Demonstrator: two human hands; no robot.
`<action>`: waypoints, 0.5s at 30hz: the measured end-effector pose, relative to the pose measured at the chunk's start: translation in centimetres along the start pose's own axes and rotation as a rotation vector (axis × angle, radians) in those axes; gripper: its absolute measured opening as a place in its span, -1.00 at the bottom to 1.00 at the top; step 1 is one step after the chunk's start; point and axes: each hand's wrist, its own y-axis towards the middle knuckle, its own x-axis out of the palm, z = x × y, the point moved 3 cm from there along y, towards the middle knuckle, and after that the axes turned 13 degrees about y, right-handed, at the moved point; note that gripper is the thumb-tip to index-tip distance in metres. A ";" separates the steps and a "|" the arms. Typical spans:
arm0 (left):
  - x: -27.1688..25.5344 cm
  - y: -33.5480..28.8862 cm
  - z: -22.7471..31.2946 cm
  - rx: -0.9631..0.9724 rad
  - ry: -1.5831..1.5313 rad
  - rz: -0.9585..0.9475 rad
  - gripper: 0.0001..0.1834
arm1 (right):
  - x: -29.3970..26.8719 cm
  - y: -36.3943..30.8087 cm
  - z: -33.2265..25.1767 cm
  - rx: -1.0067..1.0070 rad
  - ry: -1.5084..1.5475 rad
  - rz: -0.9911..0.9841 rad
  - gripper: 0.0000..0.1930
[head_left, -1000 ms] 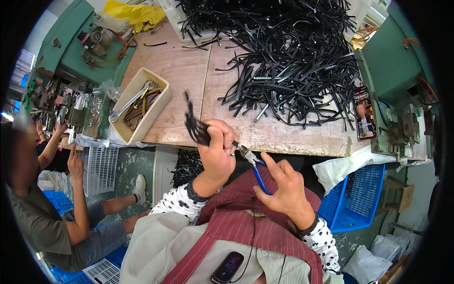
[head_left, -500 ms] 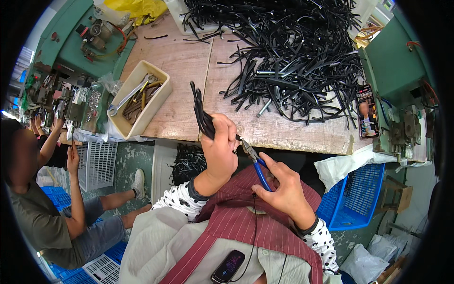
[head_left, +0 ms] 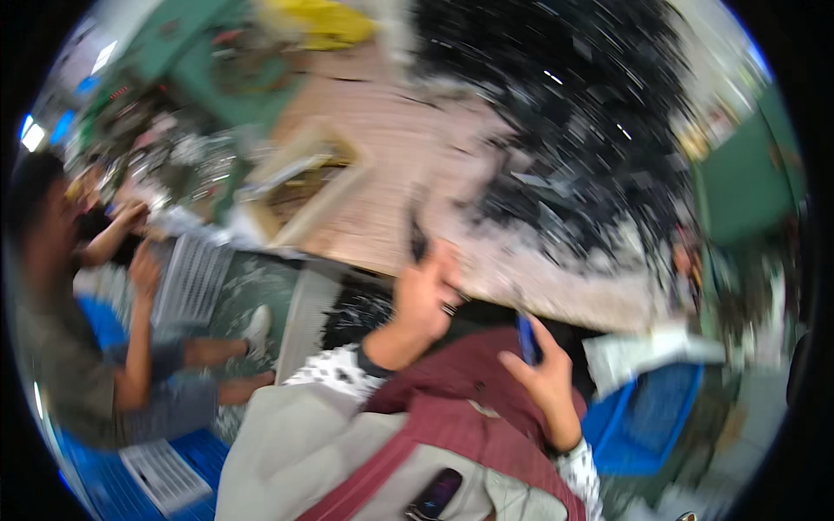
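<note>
My left hand [head_left: 423, 293] is closed round a small bundle of black eyeglass temples [head_left: 418, 236], held upright just over the table's front edge. Dark tips poke out on the right side of its fingers. Lower and to the right, my right hand [head_left: 549, 372] grips blue-handled cutting pliers [head_left: 526, 339], now apart from the bundle. Motion blurs the pliers' jaws, so whether they are spread cannot be made out. A large heap of black eyeglass temples [head_left: 556, 122] covers the right and far part of the wooden table [head_left: 382, 165].
On the table's left stands a cream box [head_left: 354, 178] of wrenches and other tools. Green machines [head_left: 751, 187] flank the table. Below right is a blue plastic basket [head_left: 647, 425] beside white sheeting [head_left: 638, 360]. Another person [head_left: 65, 365] sits at the left. A phone leans at the right.
The whole view has shifted and blurred. The pliers have drawn away from the left hand's bundle, to the right and down; a wider gap now parts my hands.
</note>
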 end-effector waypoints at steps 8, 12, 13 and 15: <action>-1.5 -1.8 -1.6 0.003 -0.137 -0.362 -0.70 | -2.0 0.7 1.6 0.375 0.186 -0.184 -0.25; -3.0 -1.9 0.9 0.035 -0.258 -0.313 -0.78 | 0.1 4.8 1.7 0.256 0.063 -0.327 -0.26; -3.2 -1.7 0.6 0.059 -0.266 -0.330 -0.79 | -0.1 4.8 2.3 0.220 0.068 -0.341 -0.25; -2.6 -1.4 -0.1 -0.002 -0.225 -0.288 -0.78 | 0.4 4.1 2.1 0.158 0.089 -0.340 -0.24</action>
